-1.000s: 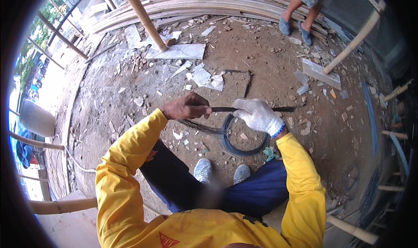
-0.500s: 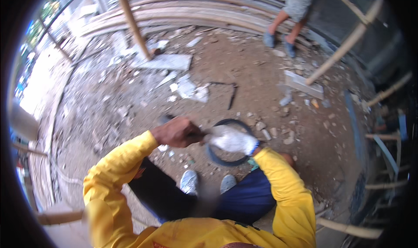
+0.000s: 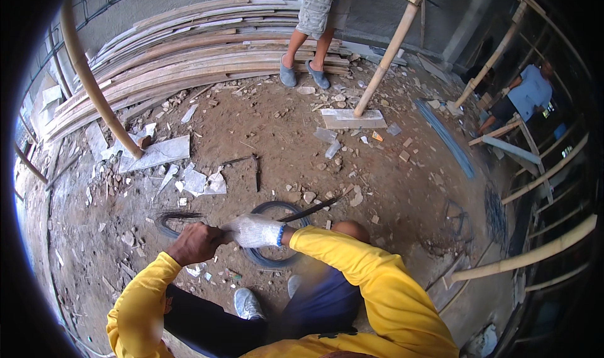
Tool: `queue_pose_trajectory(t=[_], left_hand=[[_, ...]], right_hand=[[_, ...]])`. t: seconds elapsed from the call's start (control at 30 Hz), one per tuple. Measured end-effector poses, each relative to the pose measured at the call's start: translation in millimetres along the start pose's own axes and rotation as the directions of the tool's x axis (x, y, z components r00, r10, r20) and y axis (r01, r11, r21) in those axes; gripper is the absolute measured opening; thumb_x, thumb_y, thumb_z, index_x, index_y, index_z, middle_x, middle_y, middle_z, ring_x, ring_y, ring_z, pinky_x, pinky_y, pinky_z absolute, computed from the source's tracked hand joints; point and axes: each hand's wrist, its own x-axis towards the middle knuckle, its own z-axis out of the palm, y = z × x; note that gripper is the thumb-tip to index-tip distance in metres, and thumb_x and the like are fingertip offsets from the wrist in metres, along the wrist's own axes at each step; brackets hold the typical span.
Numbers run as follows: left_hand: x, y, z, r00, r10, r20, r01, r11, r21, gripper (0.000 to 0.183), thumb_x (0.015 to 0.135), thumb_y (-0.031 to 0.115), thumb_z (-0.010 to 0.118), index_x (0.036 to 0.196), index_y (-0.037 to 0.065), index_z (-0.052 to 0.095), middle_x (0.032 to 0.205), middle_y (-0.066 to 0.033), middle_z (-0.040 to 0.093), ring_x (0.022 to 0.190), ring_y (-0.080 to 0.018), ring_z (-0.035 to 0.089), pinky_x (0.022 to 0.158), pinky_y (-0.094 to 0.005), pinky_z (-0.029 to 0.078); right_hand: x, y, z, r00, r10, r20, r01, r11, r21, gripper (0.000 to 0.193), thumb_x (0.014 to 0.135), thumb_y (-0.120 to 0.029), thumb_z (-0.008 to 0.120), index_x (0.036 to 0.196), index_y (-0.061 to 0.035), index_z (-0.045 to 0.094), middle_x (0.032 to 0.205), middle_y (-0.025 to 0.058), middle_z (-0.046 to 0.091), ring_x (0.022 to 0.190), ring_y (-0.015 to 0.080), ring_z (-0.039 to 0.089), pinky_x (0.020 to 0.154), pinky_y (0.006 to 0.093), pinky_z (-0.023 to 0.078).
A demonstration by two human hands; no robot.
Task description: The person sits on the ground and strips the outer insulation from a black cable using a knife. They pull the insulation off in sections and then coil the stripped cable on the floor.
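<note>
Wire bundle (image 3: 314, 211) is gripped by gloved right hand (image 3: 255, 231); bare left hand (image 3: 196, 243) is curled alongside (contents hidden), coil (image 3: 272, 263) beneath. Bundle-handling seems underway; steady hold called for next.

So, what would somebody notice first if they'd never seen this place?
Probably the bright yellow sleeves at the bottom, leading to a white-gloved right hand and a bare left hand close together, with dark strands poking out beyond the glove. Next, maybe the dark coil on the ground, partly hidden by the glove, and the big stack of planks at the top.
</note>
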Motion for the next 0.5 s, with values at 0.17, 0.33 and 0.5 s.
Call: queue_pose_trajectory(t=[0.17, 0.33, 0.5], left_hand=[[9, 10, -25, 0.999, -0.037, -0.012, 0.037, 0.998, -0.049, 0.013, 0.095, 0.020, 0.074, 0.095, 0.008, 0.080, 0.081, -0.0192, 0.071, 0.075, -0.0418, 0.069, 0.065, -0.0486, 0.054], [7, -4, -12, 0.965, -0.230, 0.123, 0.231, 0.973, 0.008, 0.021, 0.097, 0.022, 0.069, 0.089, 0.004, 0.075, 0.082, -0.0215, 0.070, 0.075, -0.0424, 0.068, 0.069, -0.0505, 0.053], [8, -2, 3, 0.981, -0.195, 0.004, 0.195, 0.979, 0.054, 0.016, 0.091, 0.019, 0.068, 0.090, 0.005, 0.075, 0.086, -0.0223, 0.072, 0.083, -0.0437, 0.070, 0.073, -0.0527, 0.055]], right_hand=[[-1, 22, -18, 0.997, -0.012, 0.074, -0.011, 0.953, 0.304, 0.032, 0.104, -0.029, 0.050, 0.116, -0.0064, 0.070, 0.106, 0.0216, 0.072, 0.099, 0.0422, 0.068, 0.089, 0.0506, 0.053], [-6, 29, -14, 1.000, 0.016, 0.019, -0.017, 0.997, 0.070, 0.033, 0.107, -0.028, 0.051, 0.124, -0.0066, 0.070, 0.111, 0.0234, 0.074, 0.104, 0.0441, 0.071, 0.089, 0.0508, 0.055], [-4, 13, -18, 0.994, 0.094, -0.053, -0.090, 0.993, 0.071, 0.027, 0.105, -0.032, 0.058, 0.121, -0.0162, 0.074, 0.113, 0.0180, 0.075, 0.108, 0.0443, 0.070, 0.088, 0.0523, 0.055]])
